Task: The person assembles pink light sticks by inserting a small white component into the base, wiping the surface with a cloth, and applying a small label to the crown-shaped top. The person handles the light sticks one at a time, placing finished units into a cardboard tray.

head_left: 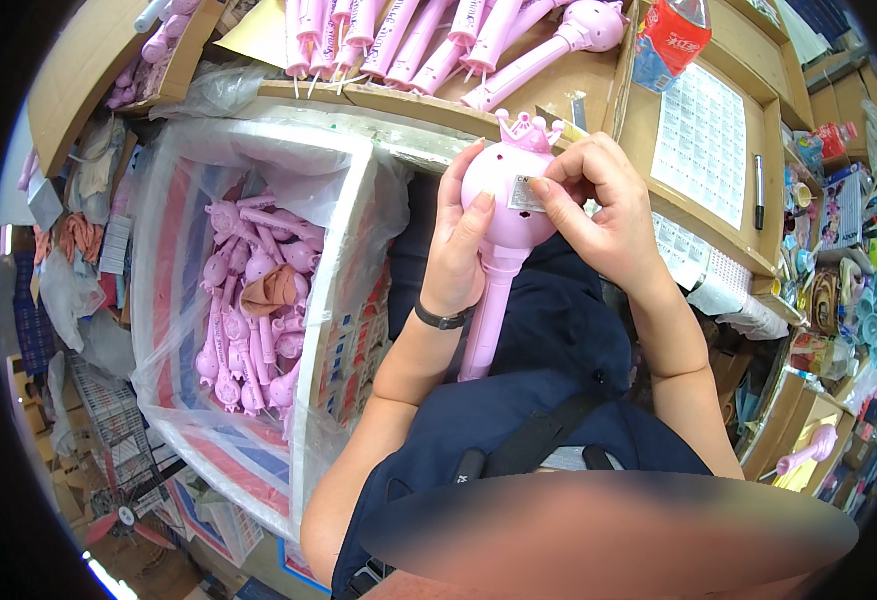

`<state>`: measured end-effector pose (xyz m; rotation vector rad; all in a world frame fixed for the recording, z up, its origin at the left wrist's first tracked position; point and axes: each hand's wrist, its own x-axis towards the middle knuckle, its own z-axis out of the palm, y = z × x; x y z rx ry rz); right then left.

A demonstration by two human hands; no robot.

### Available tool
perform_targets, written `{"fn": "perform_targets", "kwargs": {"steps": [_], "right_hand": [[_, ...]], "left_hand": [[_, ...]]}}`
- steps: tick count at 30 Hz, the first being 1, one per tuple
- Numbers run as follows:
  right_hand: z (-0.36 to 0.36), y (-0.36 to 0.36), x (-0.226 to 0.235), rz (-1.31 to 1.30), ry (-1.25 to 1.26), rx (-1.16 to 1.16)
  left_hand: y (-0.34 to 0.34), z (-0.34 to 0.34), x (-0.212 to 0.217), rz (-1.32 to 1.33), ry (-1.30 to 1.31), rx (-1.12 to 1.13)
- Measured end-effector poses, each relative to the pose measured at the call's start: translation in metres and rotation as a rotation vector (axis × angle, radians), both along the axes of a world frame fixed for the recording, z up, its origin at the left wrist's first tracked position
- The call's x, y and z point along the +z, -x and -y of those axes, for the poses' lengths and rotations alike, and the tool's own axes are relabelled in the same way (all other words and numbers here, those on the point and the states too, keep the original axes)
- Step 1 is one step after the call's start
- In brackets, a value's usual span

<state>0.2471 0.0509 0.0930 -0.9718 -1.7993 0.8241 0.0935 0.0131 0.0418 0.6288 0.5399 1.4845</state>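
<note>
Here, pink wand (504, 250), head (492, 185) between left grip (457, 245) and right grip (604, 208)

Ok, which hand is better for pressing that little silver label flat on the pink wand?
Probably the right hand: its thumb is right at the label, while the left hand is busy holding the pink wand by its round head.
</note>
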Motion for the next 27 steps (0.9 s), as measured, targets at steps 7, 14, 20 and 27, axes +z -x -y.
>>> {"fn": "perform_targets", "kwargs": {"steps": [7, 14, 20, 27], "right_hand": [[0.004, 0.004, -0.001, 0.036, -0.075, -0.055], [0.016, 0.009, -0.007, 0.13, -0.053, -0.174], [0.017, 0.008, -0.023, -0.098, 0.054, -0.169], [0.022, 0.001, -0.046, -0.687, 0.564, -0.037]], "left_hand": [[0.0, 0.0, -0.001, -0.005, -0.008, 0.004], [0.0, 0.0, 0.0, -0.047, -0.041, 0.004], [-0.002, 0.0, -0.004, -0.056, -0.025, 0.029], [0.005, -0.003, -0.007, -0.09, -0.079, 0.077]]}}
